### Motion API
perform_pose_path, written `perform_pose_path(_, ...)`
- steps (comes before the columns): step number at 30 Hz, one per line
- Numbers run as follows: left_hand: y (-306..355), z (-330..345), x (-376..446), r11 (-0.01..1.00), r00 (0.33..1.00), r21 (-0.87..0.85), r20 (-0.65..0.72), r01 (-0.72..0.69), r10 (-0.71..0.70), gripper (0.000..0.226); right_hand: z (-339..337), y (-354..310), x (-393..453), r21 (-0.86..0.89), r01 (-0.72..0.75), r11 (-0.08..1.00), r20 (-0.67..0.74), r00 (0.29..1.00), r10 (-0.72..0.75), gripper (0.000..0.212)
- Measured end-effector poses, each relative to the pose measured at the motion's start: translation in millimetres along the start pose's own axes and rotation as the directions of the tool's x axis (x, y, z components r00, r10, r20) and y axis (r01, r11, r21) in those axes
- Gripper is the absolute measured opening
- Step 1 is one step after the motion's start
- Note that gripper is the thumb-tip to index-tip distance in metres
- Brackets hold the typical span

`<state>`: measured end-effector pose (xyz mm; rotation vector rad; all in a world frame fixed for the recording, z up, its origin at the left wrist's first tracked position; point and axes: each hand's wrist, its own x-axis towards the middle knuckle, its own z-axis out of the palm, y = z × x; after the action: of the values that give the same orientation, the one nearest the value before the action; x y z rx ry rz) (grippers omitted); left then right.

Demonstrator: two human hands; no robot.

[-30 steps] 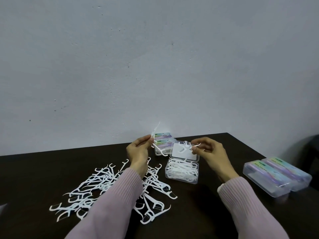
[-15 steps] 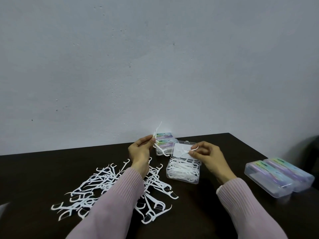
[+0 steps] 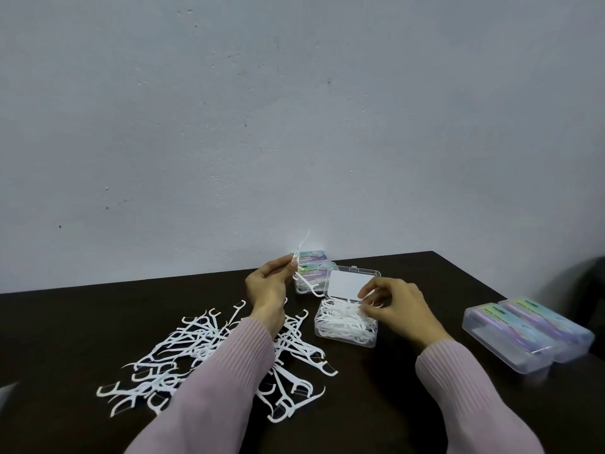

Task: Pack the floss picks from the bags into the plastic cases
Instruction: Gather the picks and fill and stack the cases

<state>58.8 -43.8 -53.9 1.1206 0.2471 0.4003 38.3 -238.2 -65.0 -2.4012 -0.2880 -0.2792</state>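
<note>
An open clear plastic case (image 3: 373, 343) stands mid-table, holding many white floss picks, its lid (image 3: 353, 283) tilted up behind. My right hand (image 3: 397, 306) hovers over the case's right side, fingertips pinching a floss pick (image 3: 366, 298) down among the ones inside. My left hand (image 3: 266, 286) is raised left of the case and pinches a few floss picks (image 3: 301, 257) upright. A loose pile of floss picks (image 3: 183, 355) lies spread on the dark table (image 3: 65, 322), partly hidden under my left forearm.
Two closed cases with coloured labels (image 3: 311, 267) sit stacked against the wall behind the open case. Two more closed cases (image 3: 523, 335) lie side by side at the right. The table's right edge runs diagonally past them. A pale object shows at the far left edge (image 3: 5, 393).
My right hand has come down from the lid's height into the open case with its floss pick. My left hand stays raised with its picks.
</note>
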Motion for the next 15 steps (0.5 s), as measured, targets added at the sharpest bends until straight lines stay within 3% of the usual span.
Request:
perform_pose_path(7, -0.2, 1.8, -2.3, 1.000, 1.000, 0.025, 0.004, -0.009, 0.009, 0.023, 2.9, -10.7, -2.6, -0.188, 0.102, 0.977, 0.045, 0.994, -0.095, 0.011)
perform_pose_path(15, 0.8, 2.6, -3.1, 1.000, 1.000, 0.018, 0.005, -0.002, 0.002, 0.024, -3.8, -6.5, -2.1, -0.177, 0.123, 0.977, 0.049, 0.992, -0.116, 0.006)
